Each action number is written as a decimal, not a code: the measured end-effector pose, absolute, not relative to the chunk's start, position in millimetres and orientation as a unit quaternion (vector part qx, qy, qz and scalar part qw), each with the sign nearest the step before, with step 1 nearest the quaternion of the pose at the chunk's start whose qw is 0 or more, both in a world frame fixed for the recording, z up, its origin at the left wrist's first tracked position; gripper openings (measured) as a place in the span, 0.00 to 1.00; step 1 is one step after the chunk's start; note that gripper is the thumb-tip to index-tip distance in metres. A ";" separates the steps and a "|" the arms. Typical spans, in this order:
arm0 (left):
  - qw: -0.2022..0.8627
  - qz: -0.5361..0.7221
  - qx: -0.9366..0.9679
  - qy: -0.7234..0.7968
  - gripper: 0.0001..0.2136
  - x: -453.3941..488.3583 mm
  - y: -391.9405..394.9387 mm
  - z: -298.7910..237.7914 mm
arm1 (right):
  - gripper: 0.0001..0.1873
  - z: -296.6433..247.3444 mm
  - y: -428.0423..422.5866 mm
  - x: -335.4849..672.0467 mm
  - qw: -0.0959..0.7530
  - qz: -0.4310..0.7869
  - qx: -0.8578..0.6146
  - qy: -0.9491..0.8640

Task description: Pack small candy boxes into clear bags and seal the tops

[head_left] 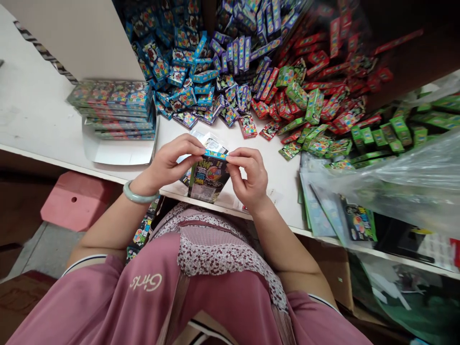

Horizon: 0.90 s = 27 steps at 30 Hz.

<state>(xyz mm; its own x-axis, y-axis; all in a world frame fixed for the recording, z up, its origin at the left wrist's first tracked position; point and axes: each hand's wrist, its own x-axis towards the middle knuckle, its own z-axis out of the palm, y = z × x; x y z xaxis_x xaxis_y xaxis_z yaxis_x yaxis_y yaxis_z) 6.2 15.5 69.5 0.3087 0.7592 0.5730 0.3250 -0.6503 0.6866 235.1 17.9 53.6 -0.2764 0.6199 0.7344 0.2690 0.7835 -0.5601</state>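
Note:
My left hand (179, 158) and my right hand (249, 175) each pinch one end of a small blue printed box (214, 155), its narrow side facing up. The box sits at the upper edge of a dark printed packet (206, 178) with coloured balls on its front, near the table's front edge. Whether the box is inside the packet or in front of it, I cannot tell. A clear, shiny wrapper (212, 140) shows just behind my fingers.
Heaps of blue boxes (183, 72), purple boxes (239, 52), red boxes (323, 86) and green boxes (314, 105) cover the table's back. Stacked wrapped packs (115, 103) stand in a white tray (124, 155) at left. Plastic film (406, 177) and flat packets (357, 223) lie at right.

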 end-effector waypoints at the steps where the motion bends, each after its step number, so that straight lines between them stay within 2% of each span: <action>1: 0.235 0.483 0.768 0.349 0.04 7.4 15.0 65.5 | 0.15 53.6 17.6 234.5 0.533 0.170 -0.286 -0.778; 7: 0.263 0.514 0.747 0.330 0.15 11.0 13.8 59.4 | 0.12 54.1 15.7 232.4 0.535 0.206 -0.316 -0.756; 11: 0.233 0.497 0.779 0.305 0.08 11.0 15.8 65.9 | 0.09 52.5 17.5 229.9 0.532 0.203 -0.319 -0.758; 14: 0.250 0.503 0.761 0.325 0.04 13.5 17.7 65.8 | 0.08 50.6 19.1 226.6 0.541 0.215 -0.319 -0.747; 18: 0.287 0.518 0.729 0.344 0.09 19.8 19.6 62.1 | 0.06 48.0 20.1 229.3 0.532 0.265 -0.336 -0.730; 21: 0.292 0.520 0.724 0.346 0.08 21.8 21.2 61.5 | 0.11 45.7 19.8 237.5 0.512 0.327 -0.348 -0.714; 27: 0.247 0.503 0.752 0.348 0.05 19.7 26.0 61.6 | 0.08 50.6 21.5 239.9 0.510 0.268 -0.327 -0.749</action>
